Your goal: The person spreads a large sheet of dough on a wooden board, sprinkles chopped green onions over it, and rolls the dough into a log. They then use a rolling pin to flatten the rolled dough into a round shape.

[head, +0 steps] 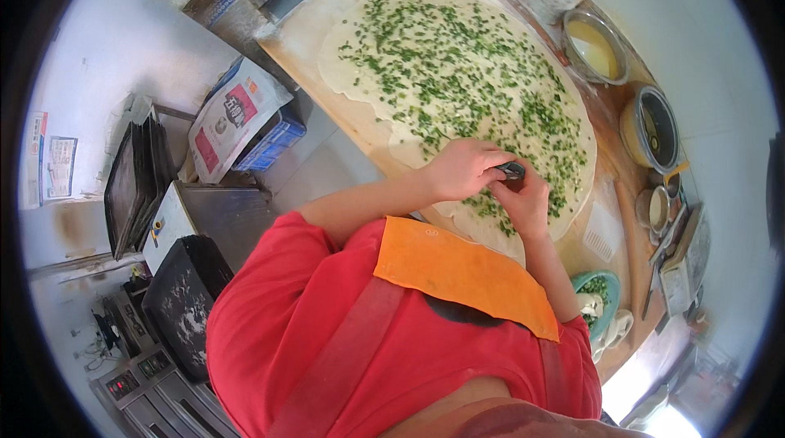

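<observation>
My left hand (pixel 461 169) and my right hand (pixel 524 202) meet over the near part of a dough sheet (pixel 359 64). A small dark object (pixel 511 170) with a shiny surface is pinched between the fingers of both hands; what it is I cannot tell. The wide, thin dough lies on a wooden worktable (pixel 362 126). Chopped scallions (pixel 441 64) are scattered over most of it, with a pale margin at the edges. Fingers cover part of the small object.
Along the right edge stand a steel bowl of yellow liquid (pixel 593 48), a steel pot (pixel 650 129) and a white dough scraper (pixel 604 232). A green bowl (pixel 613 291) holds more scallions and a cloth. A flour bag (pixel 236 119) and black baking trays (pixel 184 309) are at left.
</observation>
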A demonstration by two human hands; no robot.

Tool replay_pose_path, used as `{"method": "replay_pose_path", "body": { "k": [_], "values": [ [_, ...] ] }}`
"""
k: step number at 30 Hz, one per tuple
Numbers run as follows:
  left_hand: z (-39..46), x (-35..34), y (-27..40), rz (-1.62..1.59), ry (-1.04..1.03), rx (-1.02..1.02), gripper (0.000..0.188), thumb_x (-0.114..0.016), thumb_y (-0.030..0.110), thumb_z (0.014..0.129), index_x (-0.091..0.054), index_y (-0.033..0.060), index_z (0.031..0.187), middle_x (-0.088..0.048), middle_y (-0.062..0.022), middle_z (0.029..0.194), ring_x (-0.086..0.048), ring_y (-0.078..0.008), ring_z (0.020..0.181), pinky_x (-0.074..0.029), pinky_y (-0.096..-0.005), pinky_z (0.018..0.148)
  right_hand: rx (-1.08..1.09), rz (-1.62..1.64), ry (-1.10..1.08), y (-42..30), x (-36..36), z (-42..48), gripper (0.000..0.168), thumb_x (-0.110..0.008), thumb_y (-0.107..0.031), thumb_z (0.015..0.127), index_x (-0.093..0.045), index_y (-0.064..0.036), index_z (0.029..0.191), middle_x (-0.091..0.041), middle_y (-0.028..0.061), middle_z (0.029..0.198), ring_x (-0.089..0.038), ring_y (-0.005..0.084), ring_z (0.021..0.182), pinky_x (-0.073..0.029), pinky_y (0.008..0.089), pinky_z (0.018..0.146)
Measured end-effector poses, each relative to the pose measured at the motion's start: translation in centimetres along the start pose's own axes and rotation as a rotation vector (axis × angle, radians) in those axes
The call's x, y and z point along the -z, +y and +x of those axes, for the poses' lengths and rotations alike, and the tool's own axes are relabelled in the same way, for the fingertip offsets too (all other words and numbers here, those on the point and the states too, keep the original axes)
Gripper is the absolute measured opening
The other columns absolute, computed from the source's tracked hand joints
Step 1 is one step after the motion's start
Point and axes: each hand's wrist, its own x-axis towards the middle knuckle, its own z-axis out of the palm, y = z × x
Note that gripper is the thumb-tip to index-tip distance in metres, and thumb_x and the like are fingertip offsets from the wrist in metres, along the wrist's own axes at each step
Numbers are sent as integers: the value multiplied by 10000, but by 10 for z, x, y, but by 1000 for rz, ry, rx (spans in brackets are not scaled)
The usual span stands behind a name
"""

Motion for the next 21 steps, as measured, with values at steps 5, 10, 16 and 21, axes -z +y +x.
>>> {"method": "replay_pose_path", "body": {
  "k": [5, 10, 16, 21],
  "values": [
    [6, 54, -38, -122, 64, 60, 283, -707, 141, 832, -694, 88, 1110, -705, -94, 1019, -686, -247, 863, -540, -335, 764, -215, 290, -219, -15, -16, 45, 277, -754, -32, 762, -618, 19, 998, -691, 54, 830, -648, 94, 715, -517, 236, 638],
    [-59, 114, -119, -151, 597, 547, 282, -693, 189, 852, -700, 73, 1109, -710, -106, 1032, -678, -204, 955, -531, -323, 821, -221, 752, -2, -7, -5, 65, 317, -605, 67, 798, -590, 10, 1109, -679, 119, 885, -687, 233, 793, -561, 354, 740],
    [-124, 94, -179, 326, 286, 636, 253, -745, 202, 752, -716, 70, 966, -664, -93, 860, -656, -254, 793, -531, -337, 696, -535, 460, -447, 13, -33, 89, 492, -611, -29, 860, -492, 48, 1332, -661, 129, 1022, -654, 231, 874, -529, 334, 743],
    [-105, 68, -192, 453, 321, 536, 196, -733, 203, 732, -712, 81, 884, -607, -81, 756, -628, -298, 737, -516, -390, 647, -563, 992, -471, -5, -87, 88, 510, -640, -146, 897, -436, 12, 1336, -619, 121, 1072, -610, 192, 896, -515, 318, 689]
  ]
}}
